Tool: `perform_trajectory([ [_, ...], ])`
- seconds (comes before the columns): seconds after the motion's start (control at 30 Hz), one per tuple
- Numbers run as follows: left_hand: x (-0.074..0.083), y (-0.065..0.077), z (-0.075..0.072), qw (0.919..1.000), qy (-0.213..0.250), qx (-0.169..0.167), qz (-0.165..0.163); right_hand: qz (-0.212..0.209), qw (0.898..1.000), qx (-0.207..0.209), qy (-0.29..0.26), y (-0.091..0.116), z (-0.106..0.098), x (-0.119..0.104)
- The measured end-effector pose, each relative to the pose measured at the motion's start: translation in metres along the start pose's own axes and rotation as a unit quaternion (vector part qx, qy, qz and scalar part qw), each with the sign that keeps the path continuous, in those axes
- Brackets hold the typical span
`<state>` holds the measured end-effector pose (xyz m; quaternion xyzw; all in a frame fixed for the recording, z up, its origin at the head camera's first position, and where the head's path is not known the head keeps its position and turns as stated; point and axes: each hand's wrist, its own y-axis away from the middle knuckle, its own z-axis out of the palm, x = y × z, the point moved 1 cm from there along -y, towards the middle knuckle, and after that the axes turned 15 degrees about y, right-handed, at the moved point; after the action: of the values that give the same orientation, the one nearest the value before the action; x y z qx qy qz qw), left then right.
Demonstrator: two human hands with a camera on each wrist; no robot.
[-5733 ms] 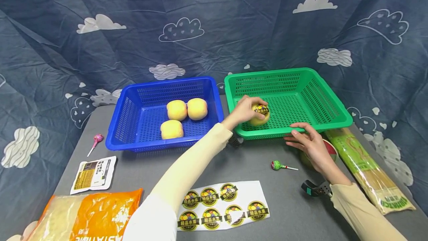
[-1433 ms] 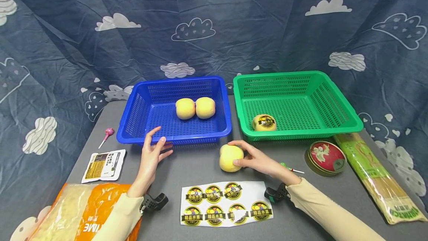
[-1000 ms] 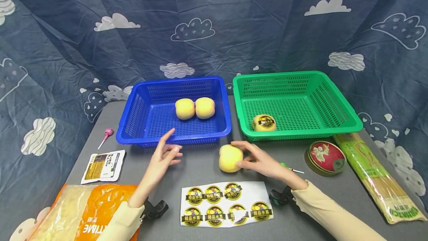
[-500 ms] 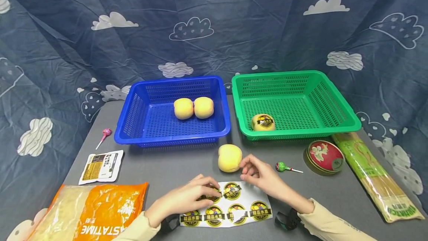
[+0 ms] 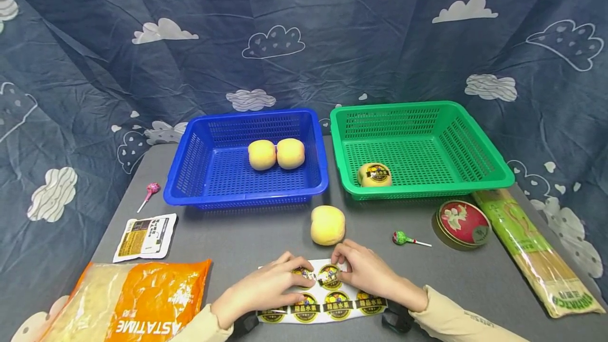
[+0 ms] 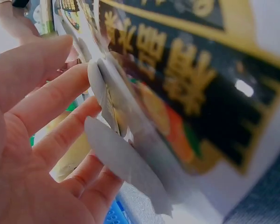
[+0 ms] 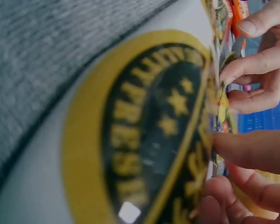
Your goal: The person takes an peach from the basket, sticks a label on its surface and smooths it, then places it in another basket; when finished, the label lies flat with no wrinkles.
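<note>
In the head view, a white sheet (image 5: 315, 293) of round black-and-gold fruit stickers lies on the table. My left hand (image 5: 266, 286) rests on its upper left part; the left wrist view shows fairly straight fingers (image 6: 56, 100) against the sheet's raised white edges. My right hand (image 5: 368, 273) is at the top right sticker (image 5: 328, 277), thumb and bent index finger at its edge. The right wrist view has the thumb (image 7: 252, 148) touching the sheet; whether the sticker is pinched is unclear. A yellow peach (image 5: 328, 225) stands just behind the sheet, held by neither hand.
A blue basket (image 5: 247, 197) holds two peaches, and a green basket (image 5: 427, 188) one stickered peach. To the right are a green lollipop (image 5: 401, 237), a round red tin (image 5: 463, 221) and a long noodle packet (image 5: 532, 247). An orange bag (image 5: 157, 289) and a white pouch (image 5: 144, 237) lie left.
A peach left the blue basket and was set behind the sheet, where my right hand let it go. Both hands have since come down onto the sticker sheet; another stickered peach sits in the green basket.
</note>
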<state>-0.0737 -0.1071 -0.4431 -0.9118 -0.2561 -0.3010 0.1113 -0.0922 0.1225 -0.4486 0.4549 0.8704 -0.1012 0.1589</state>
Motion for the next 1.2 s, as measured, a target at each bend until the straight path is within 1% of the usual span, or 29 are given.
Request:
perform_trajectory([
  [0.13, -0.001, 0.000, 0.001, 1.0000, -0.003, 0.009, 0.000, -0.003, 0.998, -0.009, -0.067, -0.003, -0.003, 0.003],
  [0.27, -0.001, 0.000, 0.000, 0.9999, -0.003, 0.011, 0.005, 0.008, 0.990, -0.016, -0.142, -0.009, -0.013, 0.007],
  [0.33, -0.001, -0.001, -0.001, 0.9998, 0.009, 0.015, 0.008, 0.016, 0.986, -0.001, -0.164, -0.013, -0.020, 0.009],
  [0.43, 0.000, -0.004, -0.006, 0.9987, 0.038, 0.031, 0.015, 0.041, 0.979, 0.037, -0.195, -0.020, -0.031, 0.012],
  [0.5, 0.000, -0.007, -0.012, 0.9964, 0.058, 0.057, 0.020, 0.055, 0.975, 0.065, -0.203, -0.025, -0.038, 0.013],
  [0.53, -0.001, -0.010, -0.015, 0.9944, 0.071, 0.076, 0.021, 0.060, 0.973, 0.078, -0.207, -0.028, -0.040, 0.014],
  [0.6, -0.001, -0.015, -0.021, 0.9874, 0.096, 0.124, 0.020, 0.066, 0.969, 0.098, -0.216, -0.032, -0.043, 0.016],
  [0.63, -0.002, -0.019, -0.024, 0.9824, 0.108, 0.151, 0.018, 0.068, 0.968, 0.106, -0.219, -0.035, -0.043, 0.017],
  [0.73, -0.007, -0.030, -0.029, 0.9623, 0.156, 0.223, 0.008, 0.073, 0.967, 0.121, -0.214, -0.040, -0.042, 0.019],
  [0.8, -0.012, -0.038, -0.029, 0.9503, 0.182, 0.252, -0.006, 0.077, 0.969, 0.125, -0.200, -0.043, -0.040, 0.019],
  [0.87, -0.016, -0.045, -0.027, 0.9408, 0.204, 0.270, -0.018, 0.077, 0.972, 0.130, -0.179, -0.044, -0.039, 0.019],
  [0.9, -0.018, -0.048, -0.025, 0.9373, 0.211, 0.276, -0.028, 0.076, 0.974, 0.132, -0.170, -0.044, -0.038, 0.019],
  [1.03, -0.021, -0.059, -0.020, 0.9274, 0.222, 0.297, -0.052, 0.059, 0.976, 0.145, -0.151, -0.044, -0.036, 0.020],
  [1.13, -0.021, -0.065, -0.017, 0.9200, 0.233, 0.309, -0.059, 0.048, 0.978, 0.153, -0.130, -0.042, -0.035, 0.022],
  [1.2, -0.022, -0.068, -0.014, 0.9146, 0.245, 0.316, -0.062, 0.045, 0.980, 0.150, -0.119, -0.039, -0.034, 0.023],
])
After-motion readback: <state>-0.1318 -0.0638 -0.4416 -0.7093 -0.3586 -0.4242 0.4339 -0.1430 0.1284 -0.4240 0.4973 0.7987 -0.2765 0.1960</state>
